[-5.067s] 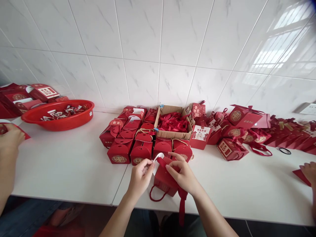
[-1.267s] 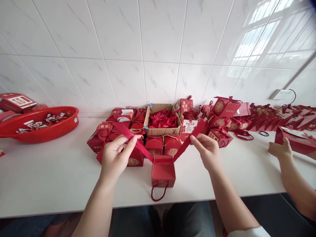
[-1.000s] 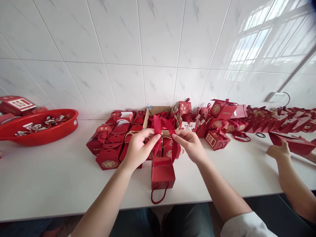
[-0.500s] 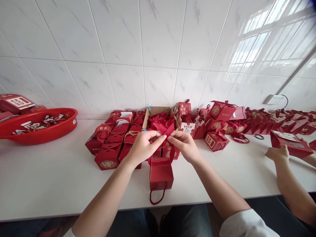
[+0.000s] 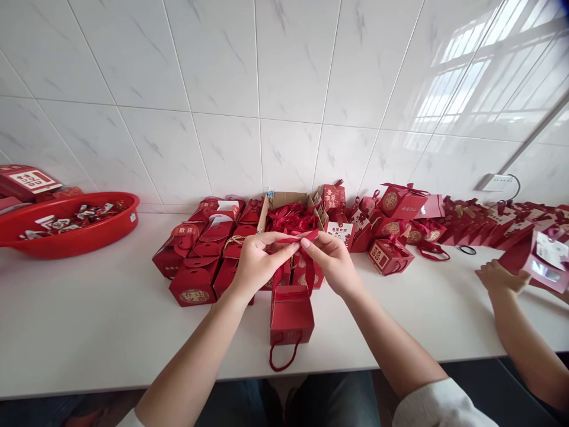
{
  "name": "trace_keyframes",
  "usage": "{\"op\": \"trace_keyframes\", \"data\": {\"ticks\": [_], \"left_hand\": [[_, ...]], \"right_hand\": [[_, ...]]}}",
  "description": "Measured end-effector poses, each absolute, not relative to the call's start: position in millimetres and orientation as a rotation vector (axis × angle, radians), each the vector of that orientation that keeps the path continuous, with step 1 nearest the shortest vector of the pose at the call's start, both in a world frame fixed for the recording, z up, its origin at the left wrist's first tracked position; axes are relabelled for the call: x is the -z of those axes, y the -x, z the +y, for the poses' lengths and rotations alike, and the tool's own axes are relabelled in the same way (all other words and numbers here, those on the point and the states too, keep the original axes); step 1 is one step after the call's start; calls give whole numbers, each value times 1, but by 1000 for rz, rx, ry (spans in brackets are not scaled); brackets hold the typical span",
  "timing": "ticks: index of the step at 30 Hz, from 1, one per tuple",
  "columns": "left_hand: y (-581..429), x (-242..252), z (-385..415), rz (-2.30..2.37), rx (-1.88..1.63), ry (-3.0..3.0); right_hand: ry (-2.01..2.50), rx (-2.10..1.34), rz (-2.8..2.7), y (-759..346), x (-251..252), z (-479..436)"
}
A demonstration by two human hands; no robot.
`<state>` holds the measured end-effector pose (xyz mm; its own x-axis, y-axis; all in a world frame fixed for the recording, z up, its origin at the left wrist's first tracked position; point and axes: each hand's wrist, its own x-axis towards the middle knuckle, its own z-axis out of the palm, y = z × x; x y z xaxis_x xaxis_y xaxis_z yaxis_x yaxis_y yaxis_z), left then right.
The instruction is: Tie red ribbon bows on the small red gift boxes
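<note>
A small red gift box with a cord handle stands near the front edge of the white table. A red ribbon runs up from the box top to both my hands. My left hand and my right hand meet just above the box, each pinching the ribbon where its two ends cross. Behind my hands sit rows of closed red gift boxes and a cardboard box full of red ribbons.
A red basin of small packets sits at the far left. More red boxes and bags line the wall to the right. Another person's hand at the right edge holds a red box. A wall socket is at the right.
My hands pulled the ribbon ends apart above the box, then brought them together and crossed them. The other person's hand at the right lifted and tilted its red box.
</note>
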<state>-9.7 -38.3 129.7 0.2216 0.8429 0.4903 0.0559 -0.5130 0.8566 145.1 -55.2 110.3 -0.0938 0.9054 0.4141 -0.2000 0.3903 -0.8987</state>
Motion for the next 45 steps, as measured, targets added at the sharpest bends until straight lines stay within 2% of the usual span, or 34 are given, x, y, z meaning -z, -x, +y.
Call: {"op": "trace_keyframes", "data": {"ticks": [8, 12, 16, 20, 23, 27, 31, 38, 41, 45], "left_hand": [[17, -129, -35, 816, -1257, -1840], [25, -127, -33, 756, -1056, -1917], [36, -124, -29, 732, -780, -2012], [39, -120, -27, 938, -691, -1934], [39, -117, -27, 933, -713, -1822], [39, -114, -27, 938, -768, -1670], [40, -114, -29, 963, -815, -1827], [57, -101, -47, 1256, -1078, -2377], [86, -73, -61, 1453, -1124, -2321], [135, -15, -86, 1714, -1146, -1857]], "right_hand": [[640, -1137, -1316, -149, -101, -49], [595, -1045, -1454, -156, -102, -49], [555, -692, -1890, -174, -110, -48], [617, -80, -2264, -185, -115, -50], [670, 263, -2255, -182, -113, -52], [659, 447, -2159, -177, -111, -53], [680, 342, -2044, -175, -107, -51], [874, -224, -1564, -178, -80, -63], [1047, -459, -1408, -194, -45, -81], [1399, -619, -1070, -228, 16, -109]]}}
